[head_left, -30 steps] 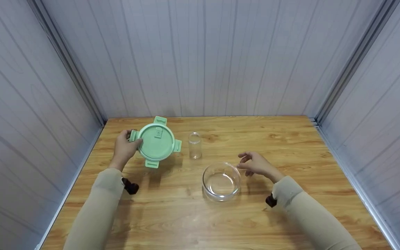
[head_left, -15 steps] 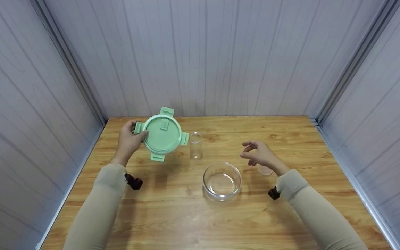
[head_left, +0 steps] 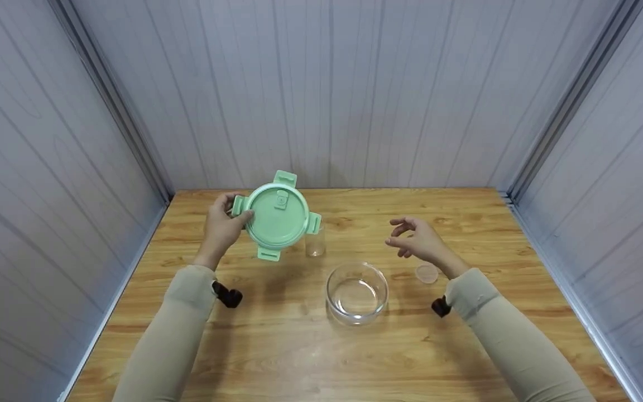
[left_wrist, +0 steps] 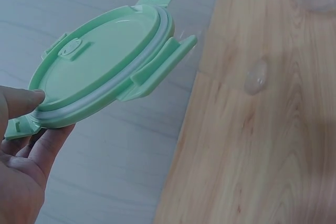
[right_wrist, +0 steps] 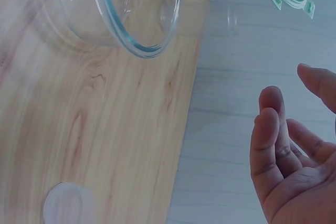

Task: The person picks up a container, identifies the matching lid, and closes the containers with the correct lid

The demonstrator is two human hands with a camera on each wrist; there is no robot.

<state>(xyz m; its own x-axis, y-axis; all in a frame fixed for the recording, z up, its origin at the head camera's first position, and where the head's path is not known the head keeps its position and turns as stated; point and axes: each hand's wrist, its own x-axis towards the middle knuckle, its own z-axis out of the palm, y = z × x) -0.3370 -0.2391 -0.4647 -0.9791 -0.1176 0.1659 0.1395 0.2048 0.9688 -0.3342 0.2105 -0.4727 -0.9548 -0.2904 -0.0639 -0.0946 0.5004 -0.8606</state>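
My left hand (head_left: pixel 224 226) pinches a round green lid (head_left: pixel 278 216) by its left side, thumb on the near face and fingers behind. The lid is tilted up above the table, its several clip flaps sticking outward. Behind its right side stands a clear glass cylinder (head_left: pixel 315 245), partly hidden by the lid. A round glass bowl (head_left: pixel 356 296) sits on the table between the hands. My right hand (head_left: pixel 419 241) hovers beyond the bowl's right side, fingers loosely bent and nothing between them, as the right wrist view (right_wrist: pixel 294 156) confirms.
A small clear disc (head_left: pixel 426 273) lies flat on the wooden table (head_left: pixel 310 357), under the right wrist and right of the bowl. Pale panel walls (head_left: pixel 327 95) enclose the table at the back and both sides.
My left hand has raised the lid and carried it right, so it now overlaps the cylinder. My right hand has moved away from the bowl rim, uncovering the clear disc.
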